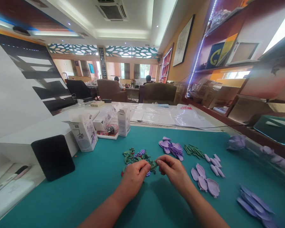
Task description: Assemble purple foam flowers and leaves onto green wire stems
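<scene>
Between my two hands is a small green plastic piece [154, 165], pinched at one end by each. My left hand [134, 177] is closed, thumb against the fingers. My right hand [173, 168] grips the other end with thumb and index finger. Just behind my left hand lies a loose pile of green leaf-like pieces [128, 155] mixed with purple rings [140, 153] and a few red bits. A heap of purple petals [171, 147] sits beyond my right hand, and beside it is a bundle of green sticks [193, 151]. The exact shape of the held piece is partly hidden by my fingers.
Right of my hands are light purple petals [213, 187], bud-shaped pieces [215, 165] and longer bluish-purple petals [255, 202]. On the left stand a black panel [53, 157] and opened white boxes [85, 134]. Plastic sheets [156, 115] lie behind the green mat [97, 186]. Two people sit farther back.
</scene>
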A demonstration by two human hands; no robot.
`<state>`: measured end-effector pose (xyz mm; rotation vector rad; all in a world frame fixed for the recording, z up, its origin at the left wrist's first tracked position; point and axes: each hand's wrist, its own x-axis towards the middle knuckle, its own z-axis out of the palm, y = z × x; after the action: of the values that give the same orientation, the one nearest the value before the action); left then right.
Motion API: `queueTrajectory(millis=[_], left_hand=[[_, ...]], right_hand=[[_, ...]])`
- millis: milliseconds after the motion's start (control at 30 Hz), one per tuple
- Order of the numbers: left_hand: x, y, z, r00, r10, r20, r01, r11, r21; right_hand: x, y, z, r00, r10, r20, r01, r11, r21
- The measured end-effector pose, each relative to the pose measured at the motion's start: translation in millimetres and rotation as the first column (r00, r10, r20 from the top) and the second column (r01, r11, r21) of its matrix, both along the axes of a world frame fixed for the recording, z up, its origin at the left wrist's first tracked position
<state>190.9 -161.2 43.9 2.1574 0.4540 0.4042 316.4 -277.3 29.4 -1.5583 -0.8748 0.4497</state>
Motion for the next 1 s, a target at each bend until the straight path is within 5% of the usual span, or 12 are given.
queueTrajectory(millis=[433,1000], left_hand=[[1,2,-5.1,1.0,0.004,0.013,-0.004,0.999,-0.054],[1,0,5.3,0.999,-0.034,-0.007,0.031,0.971,-0.239]], right_hand=[[2,1,-2.6,0.994,0.005,-0.108,0.007,0.995,0.103],[7,-1,-6.4,0.991,-0.001,-0.132,0.015,0.994,0.107]])
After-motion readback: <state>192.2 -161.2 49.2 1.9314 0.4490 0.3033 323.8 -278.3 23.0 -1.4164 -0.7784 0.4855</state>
